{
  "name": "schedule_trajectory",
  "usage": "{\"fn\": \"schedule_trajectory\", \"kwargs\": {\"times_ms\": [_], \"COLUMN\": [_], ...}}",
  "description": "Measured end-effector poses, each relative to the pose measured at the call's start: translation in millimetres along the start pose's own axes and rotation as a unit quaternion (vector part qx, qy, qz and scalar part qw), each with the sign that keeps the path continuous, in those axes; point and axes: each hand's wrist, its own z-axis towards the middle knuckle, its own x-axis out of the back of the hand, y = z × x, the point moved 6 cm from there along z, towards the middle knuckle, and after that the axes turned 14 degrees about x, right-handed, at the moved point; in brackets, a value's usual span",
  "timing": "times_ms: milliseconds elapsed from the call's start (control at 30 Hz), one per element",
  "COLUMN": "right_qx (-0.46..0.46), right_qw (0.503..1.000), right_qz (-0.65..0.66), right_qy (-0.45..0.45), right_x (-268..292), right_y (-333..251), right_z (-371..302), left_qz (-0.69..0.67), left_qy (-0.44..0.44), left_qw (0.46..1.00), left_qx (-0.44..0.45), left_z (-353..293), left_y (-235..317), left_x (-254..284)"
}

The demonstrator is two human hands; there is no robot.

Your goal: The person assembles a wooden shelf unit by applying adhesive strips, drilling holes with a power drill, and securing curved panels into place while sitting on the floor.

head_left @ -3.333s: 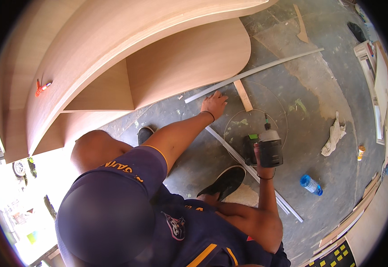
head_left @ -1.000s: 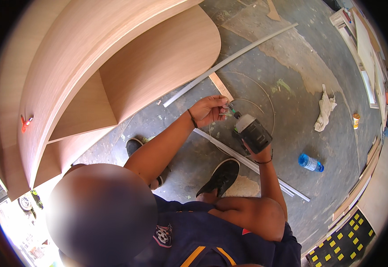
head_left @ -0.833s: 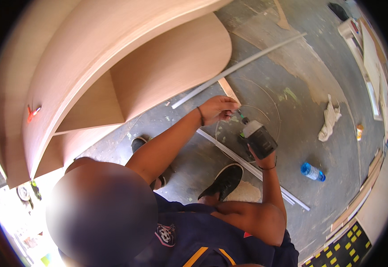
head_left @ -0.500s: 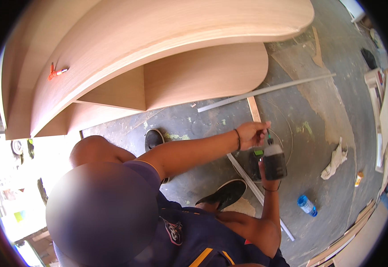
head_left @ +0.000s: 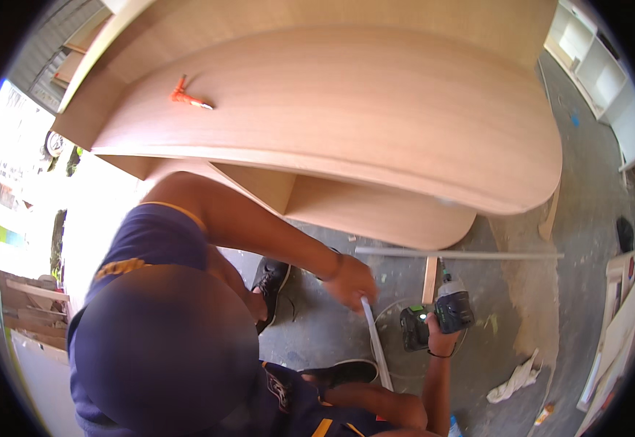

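Observation:
My left hand [head_left: 352, 282] is closed around the upper end of a narrow pale metal strip [head_left: 379, 349], which slants down past my knee. My right hand [head_left: 440, 341] grips a black and grey cordless drill [head_left: 454, 309] with green accents, its bit pointing toward the furniture. Beyond the drill's tip lies a second pale strip [head_left: 492, 255] on the floor, alongside the curved wooden desk [head_left: 376, 116]. A short light-wood batten [head_left: 430, 280] lies between that strip and the drill.
An orange tool with a silvery tip [head_left: 190, 97] rests on the desk top. A crumpled whitish rag [head_left: 515, 377] and a loop of thin wire [head_left: 397, 374] are on the grey floor. White shelving [head_left: 598, 73] stands at the far right; boards [head_left: 612, 328] lean below it.
My left hand has left the drill's bit end and taken hold of the strip, lifting its end. The drill stays in my right hand. The view has shifted, showing more desk top.

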Motion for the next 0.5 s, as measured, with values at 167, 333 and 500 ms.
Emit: {"fn": "schedule_trajectory", "kwargs": {"times_ms": [167, 333, 500], "right_qx": [0.148, 0.01, 0.001], "right_qw": [0.975, 0.969, 0.958], "right_qz": [-0.071, 0.111, 0.13], "right_qy": [-0.149, -0.221, -0.257], "right_x": [-34, -90, -123], "right_y": [-48, -47, -84], "right_z": [95, 150, 205], "left_qz": [0.001, 0.042, 0.137], "left_qy": [0.268, 0.559, 0.69], "left_qw": [0.946, 0.777, 0.581], "left_qx": [0.181, 0.286, 0.409], "left_z": [-169, -307, -379], "left_y": [-61, -51, -76], "left_x": [94, 71, 77]}}
